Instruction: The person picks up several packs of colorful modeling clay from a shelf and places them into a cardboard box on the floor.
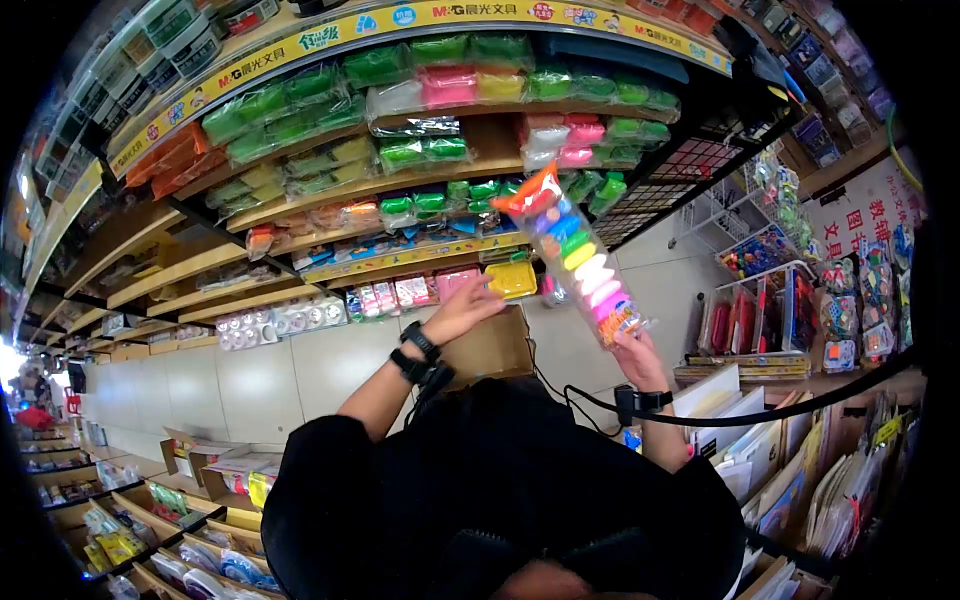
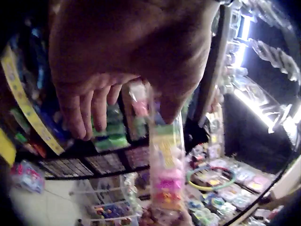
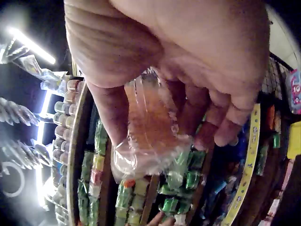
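Observation:
A long clear packet of multicoloured pieces (image 1: 590, 262) with an orange top stands tilted in the head view. My right hand (image 1: 642, 362) pinches its bottom end. My left hand (image 1: 468, 312) is held to the left of the packet, apart from it, fingers extended and holding nothing. In the left wrist view the packet (image 2: 168, 162) is seen beyond my left hand (image 2: 127, 52), with the right hand (image 2: 167, 217) at its lower end. The right wrist view shows the packet's orange end (image 3: 149, 115) between thumb and fingers of my right hand (image 3: 174, 47); left fingertips (image 3: 161, 220) show below.
Shelves with green bags (image 1: 430, 150) and a yellow label strip (image 1: 420, 16) stand ahead. Below them are a yellow tray (image 1: 512, 281) and a cardboard box (image 1: 490, 350). A black cable (image 1: 770, 414) crosses at right, above upright folders (image 1: 780, 450). Tiled floor (image 1: 330, 372) lies left.

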`<state>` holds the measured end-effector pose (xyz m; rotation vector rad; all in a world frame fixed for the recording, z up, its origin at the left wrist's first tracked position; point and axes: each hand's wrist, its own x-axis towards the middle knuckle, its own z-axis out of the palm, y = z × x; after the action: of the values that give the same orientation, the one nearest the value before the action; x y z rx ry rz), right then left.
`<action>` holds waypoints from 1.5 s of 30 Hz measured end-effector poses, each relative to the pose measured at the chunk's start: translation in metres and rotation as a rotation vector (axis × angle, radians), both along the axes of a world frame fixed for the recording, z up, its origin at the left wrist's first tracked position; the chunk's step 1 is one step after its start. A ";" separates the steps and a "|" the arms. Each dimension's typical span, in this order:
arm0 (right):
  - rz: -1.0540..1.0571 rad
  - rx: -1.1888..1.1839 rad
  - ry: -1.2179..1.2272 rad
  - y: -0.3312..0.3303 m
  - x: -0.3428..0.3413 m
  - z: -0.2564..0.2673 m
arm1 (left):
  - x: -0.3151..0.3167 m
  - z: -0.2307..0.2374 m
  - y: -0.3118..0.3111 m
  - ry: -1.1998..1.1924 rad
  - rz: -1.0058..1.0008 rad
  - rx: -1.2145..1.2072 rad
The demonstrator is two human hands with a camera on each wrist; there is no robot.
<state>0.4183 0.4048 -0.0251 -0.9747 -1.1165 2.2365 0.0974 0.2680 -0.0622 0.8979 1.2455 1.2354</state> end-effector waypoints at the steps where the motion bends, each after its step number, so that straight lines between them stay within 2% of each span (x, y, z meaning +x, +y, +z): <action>1: -0.061 0.070 0.072 -0.006 -0.009 0.000 | 0.010 0.004 0.016 -0.015 -0.043 0.052; 3: -0.082 0.099 0.110 -0.009 -0.025 -0.007 | 0.031 0.025 0.043 -0.015 -0.055 0.153; 6: -0.074 0.151 0.108 -0.012 -0.046 -0.013 | 0.049 0.045 0.074 -0.237 0.071 0.309; 7: -0.058 0.176 0.069 -0.013 -0.052 -0.013 | 0.048 0.046 0.076 -0.231 0.063 0.304; 9: -0.048 0.200 0.035 -0.015 -0.053 -0.018 | 0.048 0.053 0.079 -0.483 0.085 0.157; 10: -0.045 0.212 0.030 -0.014 -0.051 -0.024 | 0.054 0.067 0.076 -0.465 0.158 0.204; 12: -0.037 0.221 0.031 -0.012 -0.048 -0.026 | 0.050 0.064 0.078 -0.426 0.108 0.196; 13: 0.001 0.244 0.045 -0.012 -0.043 -0.018 | 0.048 0.060 0.078 -0.395 0.058 0.186; 15: 0.036 0.251 0.061 -0.010 -0.030 0.000 | 0.046 0.059 0.077 -0.421 0.090 0.164; 18: 0.246 0.444 -0.020 0.006 -0.009 0.039 | 0.039 0.062 0.079 -0.593 0.202 0.089; 19: 0.271 0.489 -0.073 0.013 -0.001 0.053 | 0.033 0.057 0.081 -0.554 0.221 0.078; 20: 0.248 0.586 -0.072 0.026 0.012 0.059 | 0.026 0.055 0.078 -0.504 0.187 0.062; 22: 0.190 0.802 -0.098 0.058 0.042 0.079 | 0.024 0.069 0.074 -0.555 0.144 0.092; 23: 0.087 0.914 -0.166 0.070 0.051 0.099 | 0.014 0.052 0.077 -0.486 0.161 0.038; 24: -0.035 0.995 -0.124 0.083 0.060 0.113 | 0.018 0.060 0.074 -0.461 0.204 0.058; 25: -0.143 0.954 0.020 0.093 0.064 0.125 | 0.016 0.059 0.074 -0.464 0.152 0.116; 27: -0.290 0.920 0.080 0.106 0.074 0.148 | 0.020 0.071 0.074 -0.483 0.164 0.159; 29: -0.317 0.946 0.046 0.105 0.078 0.165 | 0.013 0.062 0.073 -0.443 0.168 0.100; 31: -0.327 1.033 -0.091 0.098 0.076 0.171 | 0.011 0.058 0.069 -0.370 0.224 0.017; 33: -0.290 0.964 -0.080 0.100 0.067 0.159 | 0.010 0.065 0.067 -0.337 0.213 0.002; 34: -0.172 1.012 -0.130 0.102 0.064 0.145 | 0.009 0.055 0.070 -0.443 0.189 0.032; 35: -0.046 0.958 -0.214 0.096 0.049 0.138 | 0.008 0.049 0.072 -0.552 0.158 0.055; 37: 0.180 0.705 -0.198 0.079 0.015 0.108 | 0.015 0.068 0.071 -0.647 0.154 0.145; 40: 0.486 0.536 -0.088 0.045 -0.041 0.085 | 0.012 0.077 0.077 -0.831 0.110 0.130; 41: 0.519 0.468 0.008 0.039 -0.056 0.072 | 0.012 0.086 0.078 -0.868 0.103 0.121; 42: 0.549 0.438 0.050 0.031 -0.071 0.073 | 0.006 0.077 0.082 -0.865 0.129 0.144; 43: 0.554 0.311 0.089 0.023 -0.083 0.072 | 0.002 0.070 0.086 -0.863 0.154 0.166; 45: 0.523 0.221 0.124 0.016 -0.100 0.052 | 0.002 0.047 0.096 -0.977 0.109 0.216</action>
<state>0.3187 0.4204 0.0266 -0.4815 -1.6655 2.4462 0.0993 0.3642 -0.0154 0.2664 0.3808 1.6238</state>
